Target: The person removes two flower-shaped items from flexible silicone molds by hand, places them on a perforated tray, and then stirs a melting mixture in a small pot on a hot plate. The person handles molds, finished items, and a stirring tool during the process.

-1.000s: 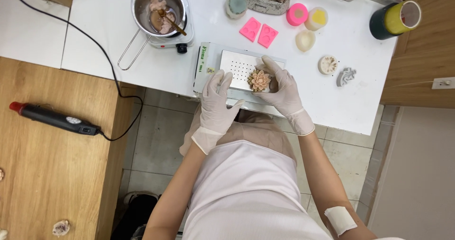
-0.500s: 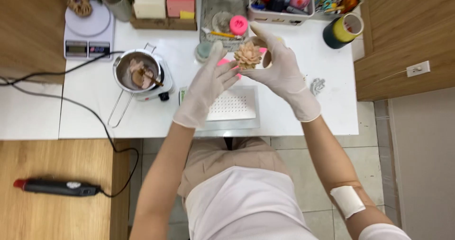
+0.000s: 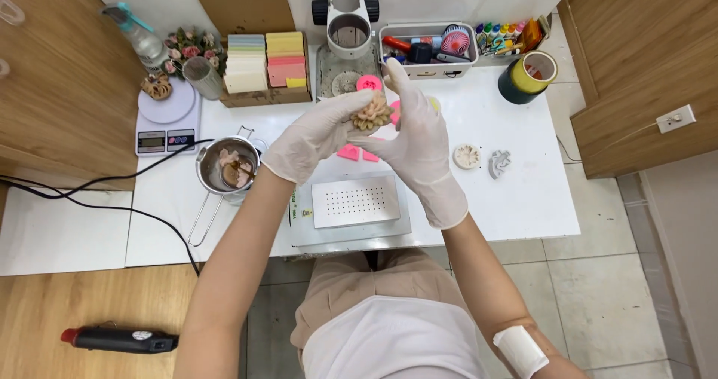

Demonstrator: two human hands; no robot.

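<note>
Head view: only one cam, looks straight down on white counter (image 3: 516, 192) w/ person seated at it.
Left hand (image 3: 318, 136): white thin glove, smooth, a bit wrinkled. Fingers curled, tips pinching flower piece from its 9 o'clock side.
Right hand (image 3: 415, 143): same glove type. Index up and straight, other fingers and thumb closed on flower piece from 3 o'clock side.
Flower piece (image 3: 372, 114): tan-beige, round, layered petals like a succulent rosette, matte waxy look. Held up off counter between both hands, above the pink pads, approx. centre of frame.
Pink pads (image 3: 350, 152): flat squarish pcs, bright pink, on counter just under the hands, partly hidden.
Perforated plate (image 3: 355, 200): white rectangular, rows of small holes, sits on flat grey base at 6 o'clock of hands.
Pot (image 3: 226, 166): round shiny metal, long wire handle, brownish-pink lumps inside; 9 o'clock of hands.
Scale (image 3: 167, 121): white, round platter, small brown flower shape on top; 9-10 o'clock.
Card stack box (image 3: 265, 63): cardboard, pastel sheets stood in rows; 11 o'clock.
Tape roll (image 3: 528, 77): dark cylinder w/ yellow band, hollow core; 2 o'clock.
Small moulds (image 3: 467, 156): round cream disc w/ relief, grey ruffled one beside it; 3 o'clock.
Heat gun (image 3: 120, 339): black, long, red tip, lies on wood floor at 7 o'clock, well apart from counter.
</note>
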